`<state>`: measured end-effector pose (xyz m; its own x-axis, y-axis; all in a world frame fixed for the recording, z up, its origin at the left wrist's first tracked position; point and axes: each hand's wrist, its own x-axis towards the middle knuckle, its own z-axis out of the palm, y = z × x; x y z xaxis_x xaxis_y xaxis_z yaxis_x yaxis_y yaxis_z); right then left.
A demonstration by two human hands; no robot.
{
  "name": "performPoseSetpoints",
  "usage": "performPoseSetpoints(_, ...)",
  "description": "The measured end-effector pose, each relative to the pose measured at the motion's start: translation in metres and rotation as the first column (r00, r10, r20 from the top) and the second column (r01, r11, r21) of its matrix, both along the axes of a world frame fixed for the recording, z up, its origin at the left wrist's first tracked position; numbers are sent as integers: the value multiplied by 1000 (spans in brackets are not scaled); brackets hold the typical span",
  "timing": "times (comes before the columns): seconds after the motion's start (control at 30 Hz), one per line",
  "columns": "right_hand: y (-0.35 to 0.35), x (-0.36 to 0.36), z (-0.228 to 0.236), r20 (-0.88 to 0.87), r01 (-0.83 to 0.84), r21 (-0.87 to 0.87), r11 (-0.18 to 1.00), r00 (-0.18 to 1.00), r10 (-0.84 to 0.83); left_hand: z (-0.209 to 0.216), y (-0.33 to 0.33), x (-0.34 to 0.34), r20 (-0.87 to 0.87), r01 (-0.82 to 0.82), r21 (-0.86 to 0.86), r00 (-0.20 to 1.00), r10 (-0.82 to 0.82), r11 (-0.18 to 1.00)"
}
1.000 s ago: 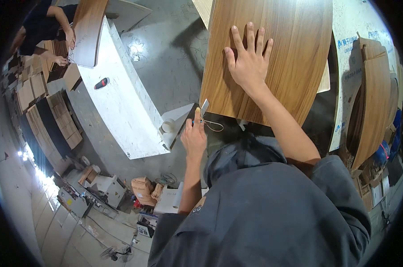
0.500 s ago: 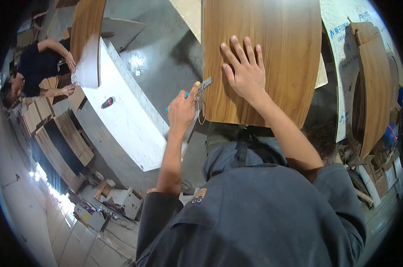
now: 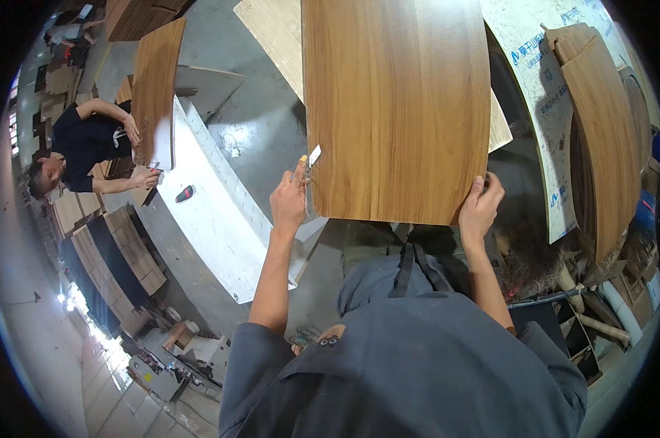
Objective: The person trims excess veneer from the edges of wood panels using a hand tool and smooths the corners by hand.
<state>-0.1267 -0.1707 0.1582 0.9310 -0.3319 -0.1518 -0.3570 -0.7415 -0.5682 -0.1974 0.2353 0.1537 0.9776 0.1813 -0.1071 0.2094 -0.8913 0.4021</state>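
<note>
A brown wood-grain panel (image 3: 395, 109) lies in front of me, its near edge close to my body. My left hand (image 3: 290, 201), at the panel's left edge near the corner, is closed round a hand tool whose flat, bright metal blade (image 3: 314, 155) sticks out beside the edge. The tool's handle is hidden in the fingers. A thin curled strip (image 3: 311, 184) hangs by these fingers, one of which has a yellowish cover. My right hand (image 3: 481, 206) grips the panel's right edge near the near corner, thumb on top, other fingers at the side.
A pale board (image 3: 271, 44) lies under the panel. Left stands a white-topped bench (image 3: 213, 219) with a red-and-black tool (image 3: 185, 193). A co-worker (image 3: 89, 146) handles another brown panel (image 3: 155, 87) there. Curved brown panels (image 3: 600, 131) lean at the right by a white printed sheet (image 3: 523, 44).
My right hand has gone from lying flat on the panel's top to gripping its right edge. The panel appears further left in view. My left hand still holds the tool at the left edge.
</note>
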Motion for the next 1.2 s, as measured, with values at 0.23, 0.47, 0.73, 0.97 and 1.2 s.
performPoseSetpoints(0.23, -39, 15, -8, 2, -208, 218, 953, 977, 213, -3, -22, -35, 59, -25, 15, 998, 24, 1000)
performPoseSetpoints(0.47, -84, 57, -1, -111, -444, 63, 894, 887, 448, 1, -130, -136, -10, -224, 36, 974, 225, 974)
performPoseSetpoints(0.73, 21, 56, 44, 135, -573, -330, 750, 758, 638, 22, -171, -138, -114, -420, -8, 902, 416, 908)
performPoseSetpoints(0.97, 125, 111, -11, 117, -590, -476, 652, 693, 712, 22, -183, -154, -188, -376, 1, 910, 370, 926)
performPoseSetpoints(1.2, 126, 114, -7, 55, -639, -487, 596, 658, 751, 26, -148, -118, -189, -331, 20, 925, 329, 943)
